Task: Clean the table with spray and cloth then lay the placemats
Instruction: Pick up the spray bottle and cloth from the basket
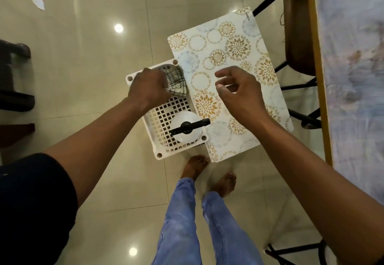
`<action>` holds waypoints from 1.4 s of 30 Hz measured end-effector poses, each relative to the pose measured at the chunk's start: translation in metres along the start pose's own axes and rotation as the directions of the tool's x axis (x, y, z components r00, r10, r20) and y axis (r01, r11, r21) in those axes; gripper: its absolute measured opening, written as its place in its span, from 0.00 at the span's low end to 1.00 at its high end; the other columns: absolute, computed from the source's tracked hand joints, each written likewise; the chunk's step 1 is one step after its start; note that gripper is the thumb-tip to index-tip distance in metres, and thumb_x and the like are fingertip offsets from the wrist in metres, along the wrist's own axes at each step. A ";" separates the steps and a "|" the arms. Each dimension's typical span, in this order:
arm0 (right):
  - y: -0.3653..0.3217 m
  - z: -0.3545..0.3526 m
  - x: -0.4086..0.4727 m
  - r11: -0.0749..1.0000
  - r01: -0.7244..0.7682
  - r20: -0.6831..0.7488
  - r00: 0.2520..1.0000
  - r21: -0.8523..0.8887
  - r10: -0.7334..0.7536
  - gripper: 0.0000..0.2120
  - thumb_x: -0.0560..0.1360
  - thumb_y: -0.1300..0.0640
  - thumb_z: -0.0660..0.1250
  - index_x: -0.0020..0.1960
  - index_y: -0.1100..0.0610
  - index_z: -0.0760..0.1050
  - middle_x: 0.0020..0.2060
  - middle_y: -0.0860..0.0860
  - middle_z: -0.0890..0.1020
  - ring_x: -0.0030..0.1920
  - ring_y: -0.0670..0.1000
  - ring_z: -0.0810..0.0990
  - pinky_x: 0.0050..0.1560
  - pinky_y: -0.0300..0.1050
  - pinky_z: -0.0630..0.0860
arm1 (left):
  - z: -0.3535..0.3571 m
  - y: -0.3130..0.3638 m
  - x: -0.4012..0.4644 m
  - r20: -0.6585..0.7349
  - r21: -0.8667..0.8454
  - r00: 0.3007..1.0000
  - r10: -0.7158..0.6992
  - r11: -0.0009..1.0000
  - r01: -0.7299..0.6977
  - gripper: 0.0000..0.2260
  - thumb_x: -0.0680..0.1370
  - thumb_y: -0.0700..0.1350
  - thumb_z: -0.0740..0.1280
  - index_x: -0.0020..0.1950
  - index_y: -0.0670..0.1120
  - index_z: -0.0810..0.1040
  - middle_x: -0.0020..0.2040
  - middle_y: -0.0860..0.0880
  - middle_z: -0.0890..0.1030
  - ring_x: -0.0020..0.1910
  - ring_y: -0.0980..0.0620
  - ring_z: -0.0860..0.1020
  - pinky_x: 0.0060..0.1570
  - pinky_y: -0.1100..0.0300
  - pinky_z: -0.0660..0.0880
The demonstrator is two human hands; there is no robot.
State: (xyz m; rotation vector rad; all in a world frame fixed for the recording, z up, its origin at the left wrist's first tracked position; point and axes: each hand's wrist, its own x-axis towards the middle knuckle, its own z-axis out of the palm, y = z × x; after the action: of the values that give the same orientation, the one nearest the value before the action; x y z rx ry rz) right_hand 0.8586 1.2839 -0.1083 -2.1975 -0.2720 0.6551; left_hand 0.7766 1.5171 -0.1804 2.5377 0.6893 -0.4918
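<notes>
Over the white plastic basket point(158, 140) on the tiled floor point(83, 56), the left hand point(148, 89) grips a checked cloth point(176, 81) in a tight fist near the basket's far end. At the basket's near end stands a white spray bottle point(187, 128) with a black nozzle (it points toward the mats). A stack of placemats point(228, 56) with gold and blue flower circles lies across the basket's right side, sticking out past it. The right hand point(239, 90) hovers above the placemats with loosely bent fingers, holding nothing. At the right edge runs the table point(353, 56), with a dark wooden chair point(297, 25) beside it.
</notes>
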 end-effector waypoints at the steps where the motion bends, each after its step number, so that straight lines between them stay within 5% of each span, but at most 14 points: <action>1: -0.008 -0.002 0.002 1.000 0.018 -0.016 1.000 0.015 -0.018 0.11 0.79 0.59 0.69 0.59 0.48 0.80 0.47 0.42 0.84 0.44 0.37 0.82 0.45 0.36 0.80 | -0.014 0.004 0.001 -0.002 -0.071 0.999 -0.039 0.997 0.039 0.04 0.71 0.42 0.76 0.42 0.49 0.83 0.46 0.46 0.86 0.47 0.43 0.83 0.47 0.52 0.79; 6: -0.053 -0.008 0.003 0.994 0.110 0.002 0.994 0.026 -0.110 0.13 0.78 0.56 0.71 0.62 0.48 0.80 0.50 0.43 0.84 0.49 0.40 0.83 0.54 0.47 0.83 | -0.084 0.030 -0.014 0.035 -0.483 0.987 -0.157 0.862 0.154 0.06 0.74 0.37 0.78 0.42 0.46 0.84 0.41 0.45 0.87 0.34 0.49 0.88 0.39 0.56 0.86; 10: -0.075 -0.004 -0.003 0.986 0.143 0.193 0.973 -0.084 -0.124 0.36 0.74 0.43 0.77 0.77 0.47 0.68 0.71 0.48 0.77 0.67 0.46 0.77 0.67 0.52 0.77 | -0.125 0.062 -0.037 0.053 -0.759 0.987 -0.149 0.637 0.136 0.06 0.77 0.34 0.75 0.41 0.41 0.82 0.38 0.42 0.85 0.31 0.49 0.86 0.36 0.57 0.85; 13: -0.089 -0.004 -0.010 0.978 0.197 0.223 0.958 -0.064 -0.179 0.47 0.72 0.42 0.78 0.82 0.47 0.56 0.75 0.47 0.72 0.71 0.46 0.72 0.66 0.44 0.70 | -0.145 0.087 -0.055 0.082 -0.890 0.988 -0.130 0.437 0.131 0.04 0.78 0.34 0.74 0.43 0.39 0.82 0.34 0.45 0.84 0.31 0.49 0.84 0.35 0.60 0.82; 16: -0.099 0.000 -0.015 0.980 0.180 0.093 0.978 0.089 -0.188 0.37 0.74 0.46 0.76 0.77 0.48 0.63 0.61 0.45 0.82 0.56 0.45 0.81 0.55 0.49 0.81 | -0.155 0.117 -0.074 0.104 -0.957 0.988 -0.114 0.259 0.131 0.04 0.79 0.34 0.73 0.51 0.34 0.82 0.40 0.42 0.86 0.34 0.50 0.86 0.36 0.62 0.82; 19: -0.097 0.000 -0.014 0.947 0.139 -0.040 0.990 0.288 -0.133 0.11 0.76 0.53 0.68 0.58 0.47 0.77 0.41 0.44 0.85 0.40 0.49 0.84 0.41 0.52 0.82 | -0.156 0.137 -0.088 0.093 -0.977 0.991 -0.097 0.184 0.110 0.08 0.80 0.37 0.74 0.55 0.33 0.82 0.43 0.39 0.87 0.35 0.48 0.87 0.38 0.60 0.84; 23: -0.090 -0.017 -0.018 0.861 0.053 -0.048 0.998 0.505 -0.033 0.07 0.82 0.63 0.63 0.51 0.60 0.80 0.31 0.52 0.81 0.29 0.51 0.77 0.29 0.42 0.72 | -0.146 0.126 -0.097 -0.044 -0.962 0.993 -0.112 0.272 -0.012 0.10 0.85 0.44 0.68 0.52 0.40 0.86 0.44 0.40 0.87 0.39 0.45 0.85 0.43 0.51 0.86; 26: -0.071 -0.030 -0.019 0.856 -0.032 0.007 0.999 0.516 0.033 0.08 0.83 0.64 0.64 0.57 0.63 0.81 0.30 0.48 0.80 0.25 0.48 0.74 0.25 0.39 0.69 | -0.113 0.088 -0.104 -0.128 -0.837 0.990 -0.054 0.541 -0.079 0.09 0.83 0.40 0.66 0.54 0.46 0.86 0.46 0.47 0.88 0.44 0.49 0.85 0.49 0.46 0.85; 28: -0.055 -0.036 -0.019 0.871 -0.069 0.035 0.998 0.487 0.059 0.07 0.83 0.64 0.65 0.57 0.61 0.81 0.30 0.45 0.81 0.26 0.45 0.75 0.27 0.39 0.71 | -0.080 0.053 -0.106 0.033 -0.587 0.997 0.076 0.809 -0.042 0.14 0.80 0.39 0.69 0.61 0.53 0.84 0.57 0.53 0.87 0.55 0.52 0.83 0.60 0.48 0.81; 30: -0.040 -0.042 -0.021 0.878 -0.122 0.074 0.992 0.462 0.098 0.07 0.83 0.64 0.65 0.54 0.59 0.82 0.29 0.44 0.82 0.27 0.43 0.77 0.28 0.39 0.72 | -0.051 0.027 -0.112 0.288 -0.337 0.946 0.147 0.941 -0.044 0.26 0.76 0.44 0.74 0.74 0.57 0.76 0.73 0.55 0.79 0.71 0.52 0.75 0.71 0.51 0.74; 34: -0.010 -0.046 -0.026 0.860 -0.253 0.125 0.968 0.444 0.220 0.07 0.82 0.62 0.67 0.55 0.64 0.81 0.43 0.56 0.86 0.42 0.54 0.83 0.42 0.46 0.79 | -0.030 0.008 -0.109 0.416 -0.437 0.869 0.269 0.897 -0.069 0.39 0.72 0.49 0.75 0.79 0.69 0.65 0.79 0.63 0.66 0.77 0.61 0.64 0.73 0.59 0.62; 37: 0.009 -0.041 -0.031 0.832 -0.318 0.133 0.948 0.455 0.289 0.13 0.82 0.59 0.68 0.60 0.68 0.79 0.51 0.66 0.84 0.47 0.59 0.81 0.42 0.46 0.78 | -0.030 -0.004 -0.092 0.496 -0.413 0.805 0.326 0.904 -0.112 0.36 0.72 0.49 0.79 0.75 0.72 0.71 0.76 0.66 0.72 0.74 0.65 0.69 0.71 0.64 0.64; 40: 0.021 -0.037 -0.036 0.803 -0.364 0.135 0.930 0.472 0.342 0.17 0.80 0.54 0.71 0.64 0.63 0.78 0.57 0.63 0.85 0.55 0.60 0.85 0.56 0.55 0.82 | -0.026 -0.009 -0.084 0.560 -0.432 0.753 0.345 0.897 -0.091 0.30 0.76 0.45 0.79 0.63 0.80 0.76 0.64 0.78 0.77 0.66 0.77 0.71 0.67 0.68 0.66; 42: 0.023 -0.034 -0.040 0.786 -0.401 0.161 0.915 0.470 0.371 0.29 0.74 0.42 0.74 0.68 0.58 0.76 0.58 0.56 0.85 0.59 0.57 0.85 0.64 0.61 0.79 | -0.024 -0.011 -0.087 0.566 -0.464 0.738 0.366 0.882 -0.081 0.31 0.74 0.47 0.77 0.61 0.83 0.75 0.64 0.80 0.75 0.66 0.80 0.69 0.68 0.67 0.64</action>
State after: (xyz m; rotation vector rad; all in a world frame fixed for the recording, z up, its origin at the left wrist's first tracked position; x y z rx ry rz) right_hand 0.8428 1.2307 -0.0932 -1.7370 0.3083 0.9034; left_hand 0.7053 1.5051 -0.1254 1.8297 0.1758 -0.9521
